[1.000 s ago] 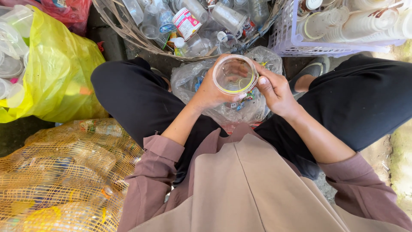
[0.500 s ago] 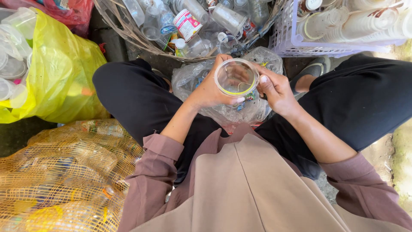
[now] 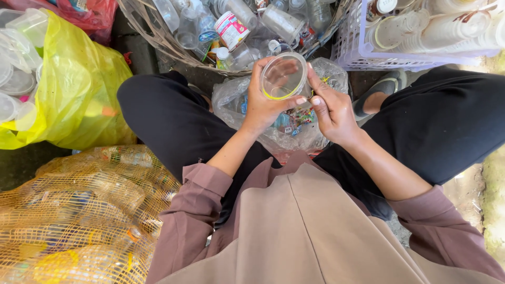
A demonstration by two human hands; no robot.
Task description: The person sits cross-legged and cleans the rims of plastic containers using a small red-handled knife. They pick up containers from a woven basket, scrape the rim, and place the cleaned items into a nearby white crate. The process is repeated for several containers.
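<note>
Both hands grip one clear plastic cup [image 3: 284, 78] w/ a thin yellow band near its rim. Left hand [image 3: 265, 102] is wrapped round the cup's side, thumb and fingers closed on it; right hand [image 3: 332, 110] pinches the cup's right edge, fingertips pressed together on the rim. Only one view, the head cam, looking down past a tan top and mauve sleeves at black-trousered legs. What changed: a sec ago the cup mouth faced straight up at the cam; now it is tipped a bit more to the side and the right thumb has slid along the edge. I think the person is picking at sth on the cup, maybe a label or film, but I can't tell for sure. Cup sits over a clear plastic bag [image 3: 234, 100] of small bright scraps, between the knees. Counts: 2 hands, 1 cup in hand, 1 clear bag. Past it, 1 woven basket [image 3: 158, 37] full of clear bottles, too many and too mixed to count. Top right, 1 white crate [image 3: 357, 50] w/ stacked pale cups, approx 3 stacks showing. Left, 1 yellow bag [image 3: 79, 89] of clear lids and tubs, and below it 1 orange net sack [image 3: 79, 210] stuffed w/ squashed bottles. 1 sandal [image 3: 380, 89] peeks out by the right knee.
</note>
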